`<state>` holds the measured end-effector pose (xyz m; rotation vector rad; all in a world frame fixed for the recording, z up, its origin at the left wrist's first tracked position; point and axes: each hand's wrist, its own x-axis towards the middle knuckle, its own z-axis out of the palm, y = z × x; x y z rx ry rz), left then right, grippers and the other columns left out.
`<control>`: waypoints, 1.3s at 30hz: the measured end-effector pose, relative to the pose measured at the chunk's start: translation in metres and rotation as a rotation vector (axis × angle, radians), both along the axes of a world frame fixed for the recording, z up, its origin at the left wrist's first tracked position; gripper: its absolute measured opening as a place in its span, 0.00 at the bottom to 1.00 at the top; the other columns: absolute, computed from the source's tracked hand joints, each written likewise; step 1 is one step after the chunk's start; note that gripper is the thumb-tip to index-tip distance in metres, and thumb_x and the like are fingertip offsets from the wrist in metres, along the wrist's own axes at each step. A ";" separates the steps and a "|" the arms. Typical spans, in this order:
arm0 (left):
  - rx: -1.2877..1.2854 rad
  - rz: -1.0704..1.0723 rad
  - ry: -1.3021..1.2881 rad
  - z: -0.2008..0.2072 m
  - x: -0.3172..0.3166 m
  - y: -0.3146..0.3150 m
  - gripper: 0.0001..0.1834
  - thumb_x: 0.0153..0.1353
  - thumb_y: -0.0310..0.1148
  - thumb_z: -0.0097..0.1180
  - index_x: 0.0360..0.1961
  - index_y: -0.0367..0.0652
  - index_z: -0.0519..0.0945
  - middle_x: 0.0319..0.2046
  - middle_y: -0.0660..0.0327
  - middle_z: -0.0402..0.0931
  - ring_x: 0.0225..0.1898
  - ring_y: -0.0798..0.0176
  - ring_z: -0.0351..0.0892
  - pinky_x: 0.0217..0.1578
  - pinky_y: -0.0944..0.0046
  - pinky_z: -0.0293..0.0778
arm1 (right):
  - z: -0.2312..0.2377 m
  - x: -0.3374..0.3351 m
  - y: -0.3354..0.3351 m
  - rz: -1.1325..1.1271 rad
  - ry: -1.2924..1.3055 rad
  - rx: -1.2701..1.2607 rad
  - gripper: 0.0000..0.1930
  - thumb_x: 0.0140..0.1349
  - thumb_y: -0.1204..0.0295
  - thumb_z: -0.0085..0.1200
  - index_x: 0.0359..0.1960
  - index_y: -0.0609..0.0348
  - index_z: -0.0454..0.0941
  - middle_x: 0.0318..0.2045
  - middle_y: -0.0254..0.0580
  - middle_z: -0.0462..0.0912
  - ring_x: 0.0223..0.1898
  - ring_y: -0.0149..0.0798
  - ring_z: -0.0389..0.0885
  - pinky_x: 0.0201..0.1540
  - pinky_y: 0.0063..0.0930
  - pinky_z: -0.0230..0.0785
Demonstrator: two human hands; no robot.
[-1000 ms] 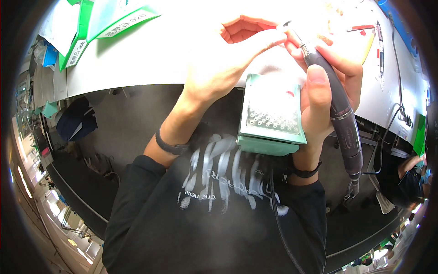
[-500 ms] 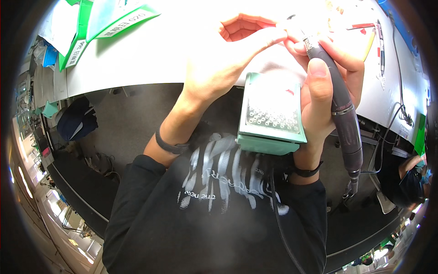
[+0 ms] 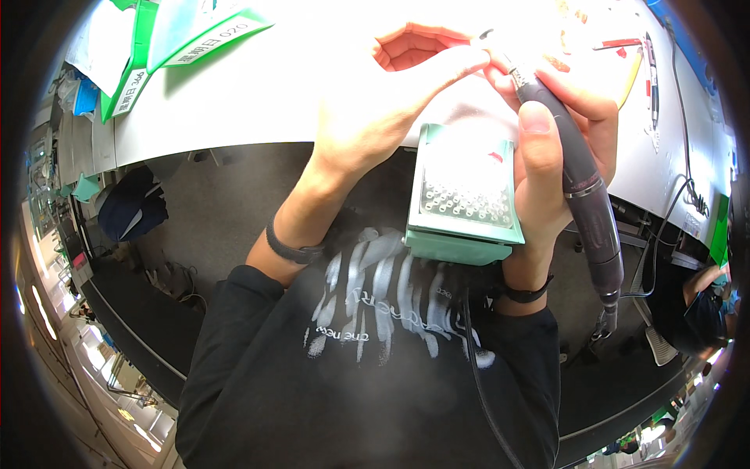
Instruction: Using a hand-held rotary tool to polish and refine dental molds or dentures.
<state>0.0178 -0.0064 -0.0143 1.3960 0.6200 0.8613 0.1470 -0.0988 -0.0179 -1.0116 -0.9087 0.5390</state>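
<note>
Right hand [image 3: 558, 129] fingers grasp the dark cylindrical rotary handpiece [image 3: 582, 195]; left hand [image 3: 383, 102] fingers pinch a small item at its tip, above the green perforated box [image 3: 466, 195].

Green folders [image 3: 187, 39] with white labels sit at my far left on the white tabletop [image 3: 258, 102]. Red and yellow pens [image 3: 629, 59] lie far right, near a black cable [image 3: 683, 117]. A dark bag [image 3: 133, 211] is on the floor under the tabletop's left side.

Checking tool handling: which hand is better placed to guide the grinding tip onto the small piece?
Right. The right hand already grips the rotary tool pen-style, while the left hand pinches near its tip.
</note>
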 end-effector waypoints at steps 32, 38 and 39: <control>0.046 0.012 0.023 0.000 0.002 0.001 0.13 0.55 0.24 0.62 0.41 0.32 0.78 0.34 0.55 0.81 0.38 0.65 0.81 0.42 0.69 0.76 | 0.001 0.003 -0.003 0.024 -0.036 -0.024 0.16 0.54 0.77 0.58 0.44 0.70 0.71 0.36 0.44 0.78 0.38 0.31 0.78 0.43 0.22 0.71; 0.006 0.027 0.042 0.005 0.003 -0.001 0.12 0.55 0.23 0.62 0.40 0.32 0.78 0.34 0.54 0.81 0.38 0.65 0.81 0.43 0.68 0.76 | 0.000 0.001 -0.001 -0.007 -0.022 0.000 0.16 0.54 0.78 0.58 0.44 0.70 0.71 0.35 0.44 0.78 0.37 0.30 0.78 0.42 0.22 0.71; 0.017 0.026 0.029 0.004 0.003 -0.001 0.12 0.55 0.23 0.62 0.40 0.32 0.78 0.35 0.54 0.81 0.38 0.65 0.81 0.43 0.68 0.76 | 0.000 0.000 -0.001 -0.015 -0.019 0.001 0.16 0.53 0.78 0.58 0.44 0.70 0.71 0.35 0.44 0.78 0.36 0.30 0.78 0.42 0.22 0.71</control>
